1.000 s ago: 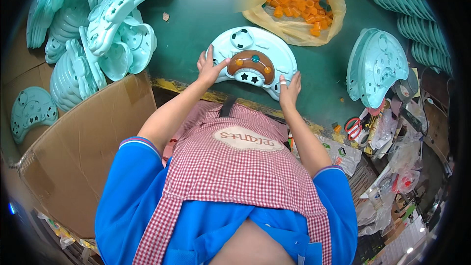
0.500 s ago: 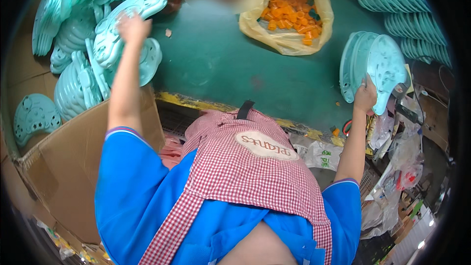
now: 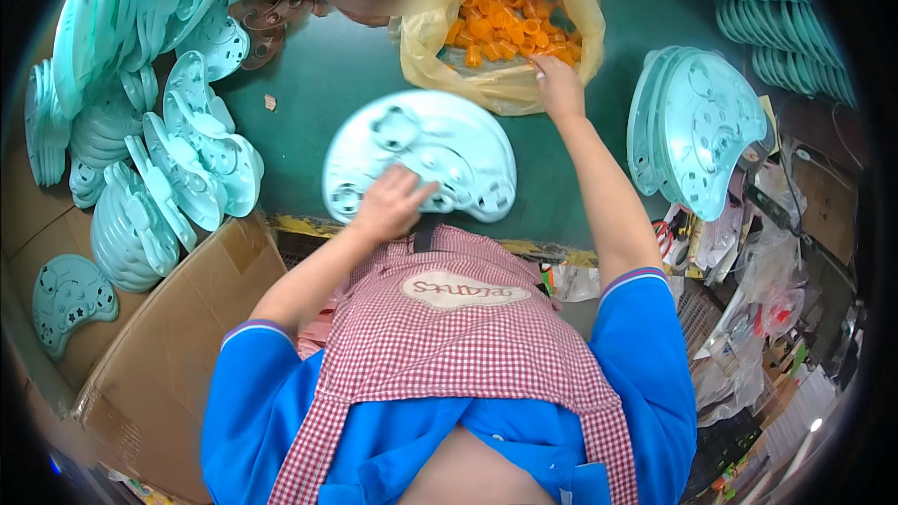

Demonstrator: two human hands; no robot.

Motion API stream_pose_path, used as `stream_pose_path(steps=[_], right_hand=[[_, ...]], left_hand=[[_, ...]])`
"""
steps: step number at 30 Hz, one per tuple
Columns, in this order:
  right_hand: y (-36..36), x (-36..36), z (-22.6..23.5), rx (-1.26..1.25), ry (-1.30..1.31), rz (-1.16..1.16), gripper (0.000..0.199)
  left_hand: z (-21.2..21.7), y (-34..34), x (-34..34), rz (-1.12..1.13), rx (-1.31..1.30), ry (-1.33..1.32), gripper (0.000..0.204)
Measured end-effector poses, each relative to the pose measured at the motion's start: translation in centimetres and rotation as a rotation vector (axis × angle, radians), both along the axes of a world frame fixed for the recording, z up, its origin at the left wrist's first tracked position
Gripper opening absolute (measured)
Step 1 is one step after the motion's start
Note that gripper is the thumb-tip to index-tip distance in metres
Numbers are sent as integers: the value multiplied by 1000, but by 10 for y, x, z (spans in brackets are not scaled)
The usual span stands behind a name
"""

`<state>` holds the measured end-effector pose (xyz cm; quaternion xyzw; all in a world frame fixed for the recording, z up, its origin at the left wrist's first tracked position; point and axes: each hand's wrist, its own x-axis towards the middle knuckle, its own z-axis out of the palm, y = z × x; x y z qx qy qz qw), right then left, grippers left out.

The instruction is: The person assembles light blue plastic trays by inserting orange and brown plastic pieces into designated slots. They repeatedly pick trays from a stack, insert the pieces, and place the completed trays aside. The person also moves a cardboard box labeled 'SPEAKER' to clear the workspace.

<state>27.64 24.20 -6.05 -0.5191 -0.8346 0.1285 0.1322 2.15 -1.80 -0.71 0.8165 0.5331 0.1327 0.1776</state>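
Observation:
A turquoise kidney-shaped plastic panel [image 3: 482, 154] with cut-out holes lies on the green table before me, slightly blurred. My left hand [image 3: 388, 204] grips it at its near edge, fingers bent over its face. Farther off, an open yellow plastic bag [image 3: 426, 70] holds many small orange plastic pieces [image 3: 510, 23]. Over the bag's near right rim is my right hand [image 3: 559, 89], its fingertips drawn together beside the orange pieces; what they pinch is too small to make out.
Stacked turquoise panels [image 3: 702, 126] stand at the table's right, with more rows behind. A cardboard box [image 3: 178, 318] at left holds heaped turquoise panels [image 3: 131, 215]. Brown plastic parts [image 3: 271, 14] lie at the back. A green table [image 3: 299, 131] has a worn yellow front edge.
My left hand has brought a panel from the left heap to the table's middle. My right hand has let go of the right stack and moved left to the bag. The view has shifted.

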Motion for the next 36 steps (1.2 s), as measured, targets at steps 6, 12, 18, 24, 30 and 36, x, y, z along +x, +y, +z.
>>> stream_pose_path(steps=[6, 12, 18, 24, 30, 36], right_hand=[[7, -31, 5, -41, -73, -110, 19], [-62, -21, 32, -223, 76, -10, 24], [-157, -27, 41, -560, 51, -96, 31], [-180, -26, 10, -257, 163, 198, 32], [-167, -42, 22, -518, -71, 89, 29], [-59, -87, 9, -147, 294, 163, 19]], left_hand=[[-4, 122, 35, 213, -51, -120, 48], [-51, 245, 50, 460, -268, 112, 23], [-16, 139, 29, 267, 146, -205, 26], [-32, 26, -1, 248, -62, -83, 28], [-36, 34, -3, 343, -173, -246, 23], [-17, 36, -3, 365, -166, -229, 41]])
